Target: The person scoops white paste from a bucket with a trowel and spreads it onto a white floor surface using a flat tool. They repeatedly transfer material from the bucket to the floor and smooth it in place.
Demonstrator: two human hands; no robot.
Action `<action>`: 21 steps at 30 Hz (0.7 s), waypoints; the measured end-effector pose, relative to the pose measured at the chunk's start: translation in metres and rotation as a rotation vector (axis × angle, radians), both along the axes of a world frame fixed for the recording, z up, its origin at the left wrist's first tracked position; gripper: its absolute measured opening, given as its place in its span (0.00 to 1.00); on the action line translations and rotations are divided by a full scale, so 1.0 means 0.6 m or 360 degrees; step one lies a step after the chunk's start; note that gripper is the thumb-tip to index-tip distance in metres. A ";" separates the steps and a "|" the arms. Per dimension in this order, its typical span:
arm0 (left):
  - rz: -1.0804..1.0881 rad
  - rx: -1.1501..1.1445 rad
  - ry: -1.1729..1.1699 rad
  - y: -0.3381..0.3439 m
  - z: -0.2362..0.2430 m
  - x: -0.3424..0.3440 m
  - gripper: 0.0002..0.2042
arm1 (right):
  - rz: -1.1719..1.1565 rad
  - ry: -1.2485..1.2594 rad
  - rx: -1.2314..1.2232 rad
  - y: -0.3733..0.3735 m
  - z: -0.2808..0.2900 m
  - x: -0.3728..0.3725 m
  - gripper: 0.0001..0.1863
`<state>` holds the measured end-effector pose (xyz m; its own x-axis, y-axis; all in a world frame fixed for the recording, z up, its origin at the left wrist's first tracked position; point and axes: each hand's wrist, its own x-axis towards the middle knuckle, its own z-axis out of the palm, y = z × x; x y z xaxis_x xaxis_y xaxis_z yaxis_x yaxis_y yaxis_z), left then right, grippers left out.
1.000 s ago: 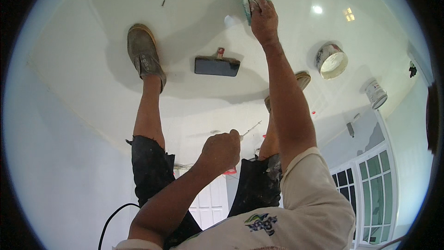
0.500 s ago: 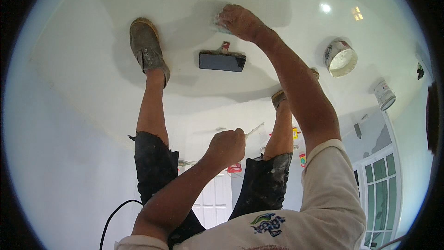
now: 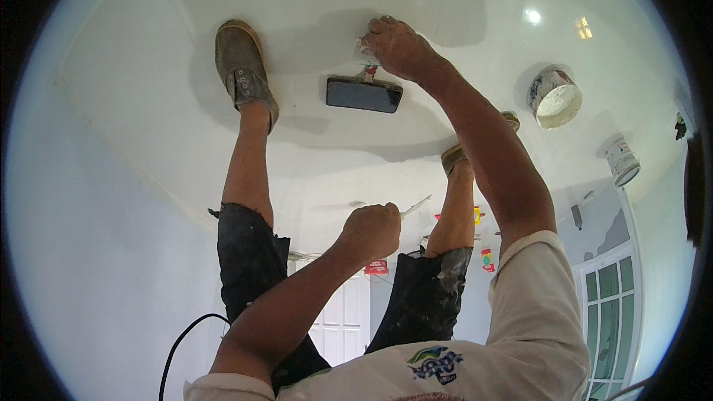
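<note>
My right hand [image 3: 399, 46] reaches far out and presses a small pale block [image 3: 364, 53] against the white surface [image 3: 134, 74]. It sits just above a dark flat rectangle [image 3: 364, 94] with a reddish stub on its upper edge. My left hand [image 3: 370, 232] is a closed fist nearer my body, gripping a thin pale blade [image 3: 416, 206] that points right. My legs in dark, paint-spattered shorts stretch away from me. A grey-brown shoe [image 3: 241, 67] stands left of the rectangle. The other shoe [image 3: 454, 156] is partly hidden behind my right forearm.
A white bucket [image 3: 553, 96] with pale paste inside and a smaller white can [image 3: 622, 160] stand at the right. A black cable [image 3: 186, 334] curves at lower left. White panelled doors [image 3: 345, 319] and a paned window [image 3: 616, 304] lie beyond.
My right hand has slid left along the white surface, from the far right to just above the dark rectangle. My left fist has stayed about where it was.
</note>
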<state>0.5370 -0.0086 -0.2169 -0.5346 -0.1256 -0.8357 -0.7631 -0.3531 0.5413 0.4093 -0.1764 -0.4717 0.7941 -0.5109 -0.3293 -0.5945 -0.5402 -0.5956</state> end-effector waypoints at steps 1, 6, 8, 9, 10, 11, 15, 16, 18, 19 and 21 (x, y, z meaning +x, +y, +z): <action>-0.0014 0.0011 -0.0021 -0.002 -0.003 0.003 0.08 | -0.0085 -0.0037 0.0002 0.007 0.008 -0.008 0.09; -0.0038 0.0094 -0.0098 -0.020 -0.005 0.019 0.08 | -0.0155 0.0011 0.0340 0.057 0.017 -0.135 0.07; -0.0037 0.0126 -0.0114 -0.017 -0.005 0.017 0.10 | -0.0830 -0.0093 0.0297 0.075 0.033 -0.165 0.11; -0.0042 0.0140 -0.0124 -0.016 -0.003 0.018 0.10 | -0.1420 -0.0154 0.0499 0.073 0.047 -0.148 0.12; -0.0059 0.0148 -0.0124 -0.018 -0.002 0.021 0.10 | -0.2012 -0.0223 0.0704 0.067 0.059 -0.121 0.12; -0.0077 0.0155 -0.0125 -0.021 0.001 0.024 0.10 | -0.2601 -0.0295 0.0918 0.055 0.067 -0.099 0.13; -0.0209 0.0225 -0.0004 -0.019 -0.007 0.004 0.11 | -0.2009 0.0266 -0.0215 0.174 -0.081 -0.004 0.16; -0.0224 0.0224 -0.0032 -0.023 -0.008 0.012 0.11 | -0.2462 -0.0260 0.0315 0.143 -0.068 0.045 0.15; -0.0175 0.0086 -0.0087 -0.012 0.005 0.019 0.09 | -0.2611 -0.0406 0.0565 0.081 -0.008 0.063 0.15; -0.0159 0.0008 -0.0070 -0.021 0.005 0.015 0.09 | -0.2748 -0.0513 0.0649 0.059 -0.018 0.025 0.15; -0.0177 0.0016 0.0002 -0.049 0.004 0.028 0.09 | -0.2803 -0.0659 0.0585 -0.012 -0.030 -0.043 0.15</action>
<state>0.5540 -0.0383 -0.2145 -0.5458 -0.0569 -0.8360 -0.7973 -0.2715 0.5390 0.3833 -0.1836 -0.4894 -0.4652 -0.6945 -0.5489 -0.0611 0.6438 -0.7628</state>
